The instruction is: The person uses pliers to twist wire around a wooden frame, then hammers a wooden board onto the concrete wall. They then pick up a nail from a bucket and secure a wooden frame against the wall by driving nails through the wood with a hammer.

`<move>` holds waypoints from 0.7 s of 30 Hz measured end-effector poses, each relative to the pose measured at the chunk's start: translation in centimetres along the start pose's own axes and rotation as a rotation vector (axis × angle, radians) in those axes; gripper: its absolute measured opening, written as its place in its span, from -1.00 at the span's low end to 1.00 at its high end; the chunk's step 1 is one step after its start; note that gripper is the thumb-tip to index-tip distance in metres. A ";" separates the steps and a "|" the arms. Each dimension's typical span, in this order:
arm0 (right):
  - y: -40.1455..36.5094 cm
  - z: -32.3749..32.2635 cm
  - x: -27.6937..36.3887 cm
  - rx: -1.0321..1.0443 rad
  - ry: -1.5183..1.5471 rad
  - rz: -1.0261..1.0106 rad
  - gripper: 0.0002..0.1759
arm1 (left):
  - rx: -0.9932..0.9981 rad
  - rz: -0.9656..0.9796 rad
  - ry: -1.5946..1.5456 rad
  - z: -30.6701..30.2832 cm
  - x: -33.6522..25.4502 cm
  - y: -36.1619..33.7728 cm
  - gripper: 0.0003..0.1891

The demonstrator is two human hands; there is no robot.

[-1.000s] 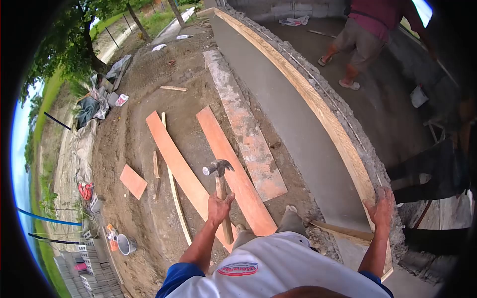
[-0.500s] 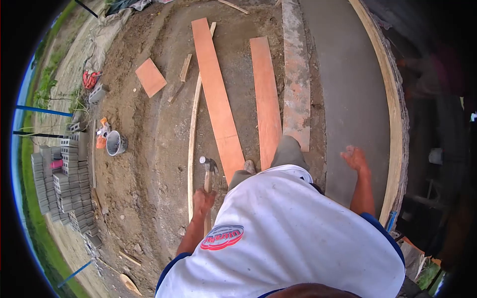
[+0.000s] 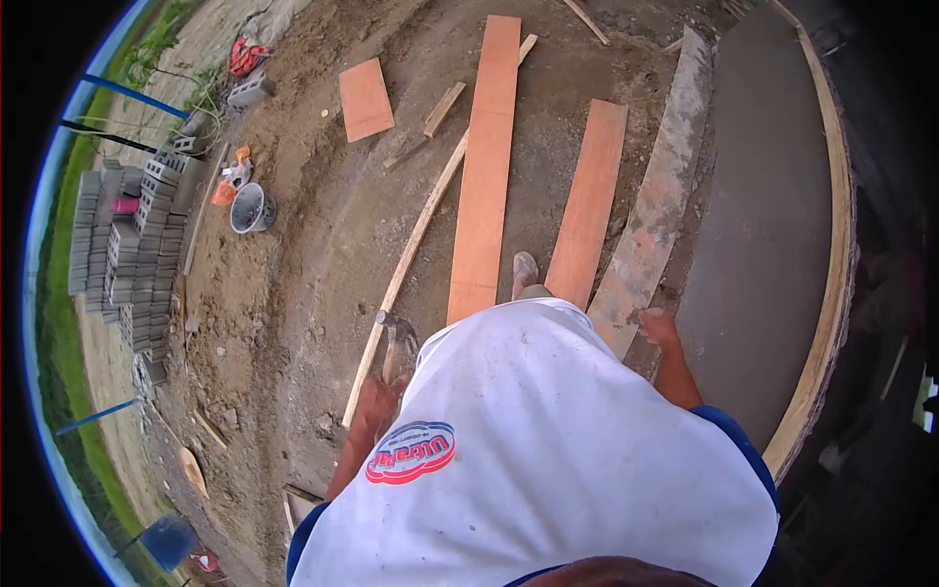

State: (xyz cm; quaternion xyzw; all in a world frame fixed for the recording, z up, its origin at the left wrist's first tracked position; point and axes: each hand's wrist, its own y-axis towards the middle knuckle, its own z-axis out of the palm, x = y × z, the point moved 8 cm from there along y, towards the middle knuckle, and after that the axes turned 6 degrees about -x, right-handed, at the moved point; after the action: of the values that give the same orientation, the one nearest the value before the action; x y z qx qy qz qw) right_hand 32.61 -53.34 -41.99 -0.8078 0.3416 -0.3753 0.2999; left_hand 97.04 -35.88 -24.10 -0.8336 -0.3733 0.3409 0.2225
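Note:
My left hand is closed around the handle of a claw hammer, whose head points up and away from me. My right hand hangs above the mottled plank, beside the smooth grey concrete strip. Its fingers are curled in, and what they may hold is too small to make out. Between my hands, two orange plywood strips lie lengthwise on the dirt. My shoe is between them at their near ends. Left of them runs a long thin timber batten.
A square plywood piece and a short wood offcut lie on the soil. Farther left are a bucket and stacked hollow blocks. A timber edge board borders the concrete on the right.
My view has shifted, with the boards now leaning more to the right. My right hand has gone from over the concrete to above the mottled plank. The hammer stays in my left hand.

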 end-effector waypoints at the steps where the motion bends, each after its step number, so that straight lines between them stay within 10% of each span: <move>1: 3.2 1.3 0.2 -0.019 0.029 -0.003 -0.66 | -0.015 -0.019 0.023 0.6 0.5 1.8 -0.48; 12: 15.6 0.4 20.1 0.226 -0.211 -0.259 -0.70 | -0.005 -0.570 -0.272 5.3 1.9 2.0 -0.46; 21: 18.4 -1.1 33.8 0.132 -0.323 -0.310 -0.75 | 0.090 -0.629 -0.320 16.1 10.6 0.4 -0.60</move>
State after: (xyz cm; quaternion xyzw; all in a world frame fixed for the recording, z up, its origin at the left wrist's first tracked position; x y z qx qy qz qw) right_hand 42.11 -90.70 -41.48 -0.8788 0.1356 -0.3044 0.3416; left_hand 90.62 -26.11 -39.36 -0.6031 -0.6265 0.3982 0.2918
